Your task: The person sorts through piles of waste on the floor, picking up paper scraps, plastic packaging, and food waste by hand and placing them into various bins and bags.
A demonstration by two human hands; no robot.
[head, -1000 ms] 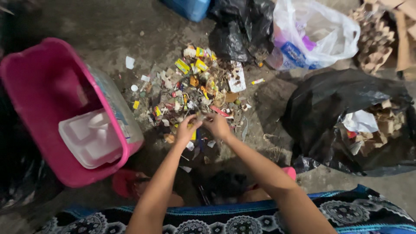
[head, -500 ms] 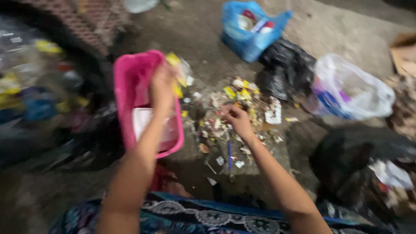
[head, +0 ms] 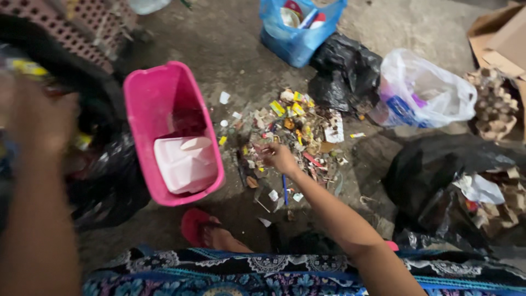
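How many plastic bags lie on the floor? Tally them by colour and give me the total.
Blue bag: 1
White bag: 1
Black bags: 3, one beside the blue bag, one at the right, one at the left
Total: 5

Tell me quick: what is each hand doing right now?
Left hand: raised at the far left, blurred; open or holding something cannot be told.
Right hand: fingers pinched down in the litter pile on the ground; what they grip cannot be told.
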